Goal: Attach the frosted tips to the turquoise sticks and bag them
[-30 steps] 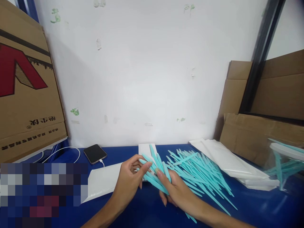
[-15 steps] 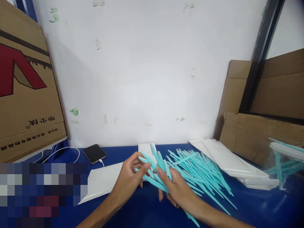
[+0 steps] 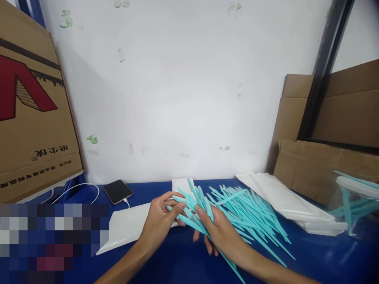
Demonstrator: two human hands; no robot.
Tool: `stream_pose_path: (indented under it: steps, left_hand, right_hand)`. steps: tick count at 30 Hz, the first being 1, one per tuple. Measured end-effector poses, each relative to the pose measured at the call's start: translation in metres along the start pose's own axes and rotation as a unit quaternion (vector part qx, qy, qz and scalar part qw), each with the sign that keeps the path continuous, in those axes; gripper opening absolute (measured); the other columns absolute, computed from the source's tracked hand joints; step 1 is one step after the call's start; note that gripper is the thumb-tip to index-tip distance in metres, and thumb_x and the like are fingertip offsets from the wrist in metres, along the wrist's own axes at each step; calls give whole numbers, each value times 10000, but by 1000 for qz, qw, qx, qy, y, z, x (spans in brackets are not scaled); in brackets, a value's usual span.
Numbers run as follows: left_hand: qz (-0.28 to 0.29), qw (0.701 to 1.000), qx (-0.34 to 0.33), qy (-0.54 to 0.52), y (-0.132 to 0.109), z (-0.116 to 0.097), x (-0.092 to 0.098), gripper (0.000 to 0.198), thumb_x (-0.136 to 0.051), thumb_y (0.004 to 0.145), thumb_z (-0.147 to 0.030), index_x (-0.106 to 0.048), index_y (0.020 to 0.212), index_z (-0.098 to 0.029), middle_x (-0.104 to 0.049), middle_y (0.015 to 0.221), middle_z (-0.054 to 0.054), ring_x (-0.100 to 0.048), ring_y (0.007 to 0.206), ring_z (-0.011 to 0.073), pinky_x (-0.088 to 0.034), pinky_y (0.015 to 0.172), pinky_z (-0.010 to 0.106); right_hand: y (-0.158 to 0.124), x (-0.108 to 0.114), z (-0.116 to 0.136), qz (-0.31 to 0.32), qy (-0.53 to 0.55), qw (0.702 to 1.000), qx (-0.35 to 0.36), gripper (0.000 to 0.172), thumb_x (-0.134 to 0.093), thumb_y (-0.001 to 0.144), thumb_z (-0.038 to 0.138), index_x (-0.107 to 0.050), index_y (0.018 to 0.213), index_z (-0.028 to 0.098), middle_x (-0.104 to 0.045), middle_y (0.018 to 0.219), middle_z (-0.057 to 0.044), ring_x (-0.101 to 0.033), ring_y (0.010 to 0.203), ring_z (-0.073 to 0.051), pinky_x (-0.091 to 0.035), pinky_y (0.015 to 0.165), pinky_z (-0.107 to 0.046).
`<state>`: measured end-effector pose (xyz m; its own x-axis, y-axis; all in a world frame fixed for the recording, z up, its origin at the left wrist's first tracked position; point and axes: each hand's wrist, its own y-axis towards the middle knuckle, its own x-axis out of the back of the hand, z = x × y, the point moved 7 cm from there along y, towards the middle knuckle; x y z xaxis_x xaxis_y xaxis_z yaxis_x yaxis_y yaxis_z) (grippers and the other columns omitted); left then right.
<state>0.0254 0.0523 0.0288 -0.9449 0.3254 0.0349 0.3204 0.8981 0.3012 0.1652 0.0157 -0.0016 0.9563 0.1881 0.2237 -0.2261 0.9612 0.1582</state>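
A fanned bundle of slim turquoise plastic sticks is gripped in my right hand, the thumb pressed across them. Their broader ends point up and to the left, and their thin tails run down below the wrist. My left hand is closed at the upper left of the bundle, pinching the ends of some sticks between thumb and fingers. How many it pinches is hidden. Just right of my hands lies a loose pile of the same turquoise sticks on the blue table.
White plastic packets are stacked at the right, near a clear bag holding turquoise pieces. Another white packet lies left, below a phone on a cable. Behind my hands is a white strip. Cardboard boxes flank the table.
The sticks in my right hand have shifted and fanned slightly differently. My left fingers have moved a little along their ends. The pile and packets stay put.
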Motion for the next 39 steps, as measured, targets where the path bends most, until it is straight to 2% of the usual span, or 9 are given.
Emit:
stream_pose_path:
  steps: [5,9,18,24,28,31,34,39]
  left_hand:
    - [-4,1000,1,-4,0,6,-1,323,-719,826,-421,-644,972,-143,-707,691,30,-630,580,158,-538,541,268]
    - [-17,1000,21,-10,2,10,1,379,-754,774,-461,-638,957,-149,-698,673,27,-628,580,170,-529,527,273]
    - [-90,993,75,-11,10,18,33,433,-794,725,-486,-643,966,-159,-670,732,38,-633,753,202,-498,566,252]
    - [-69,981,91,-154,5,26,22,311,-769,811,-404,-647,999,-188,-659,827,30,-604,809,155,-501,727,261]
    - [-64,962,114,-238,2,28,15,356,-781,817,-330,-661,1116,-178,-671,973,68,-620,908,168,-482,838,282]
    - [-22,961,121,-246,0,28,4,306,-752,844,-358,-688,1062,-153,-669,1032,93,-618,970,194,-467,888,304]
    - [-9,968,121,-220,-4,30,-6,301,-729,853,-416,-684,982,-148,-680,1034,101,-621,962,209,-475,857,316]
    - [-21,975,100,-196,-8,26,-9,419,-639,900,-496,-587,1216,-225,-687,1020,74,-640,945,224,-489,776,323]
  right_hand:
    - [0,1,-1,-1,-17,1000,-8,579,-336,949,680,-502,1178,174,-684,717,-1,-515,368,-79,-359,317,-151]
    - [1,4,-6,2,-36,999,-28,574,-346,940,692,-495,1167,186,-682,709,7,-509,359,-78,-369,315,-152]
    - [4,17,-11,-18,-62,998,-20,517,-351,944,686,-494,924,190,-627,670,22,-416,335,-58,-344,302,-167]
    - [2,17,-10,-21,-62,998,-18,507,-366,939,693,-488,879,205,-466,569,74,-378,344,-64,-312,305,-175]
    - [2,14,-9,-18,-34,999,-13,484,-384,933,696,-467,903,219,-445,583,81,-356,371,-63,-280,314,-172]
    - [2,12,-7,-13,-27,999,-10,476,-384,941,684,-469,895,217,-436,566,84,-347,376,-62,-277,332,-173]
    - [0,9,-3,-3,-35,999,4,487,-378,950,671,-482,833,210,-449,573,73,-377,383,-65,-297,351,-179]
    - [-2,5,0,14,-79,997,24,538,-343,978,639,-498,707,200,-432,500,65,-376,358,-68,-324,405,-192]
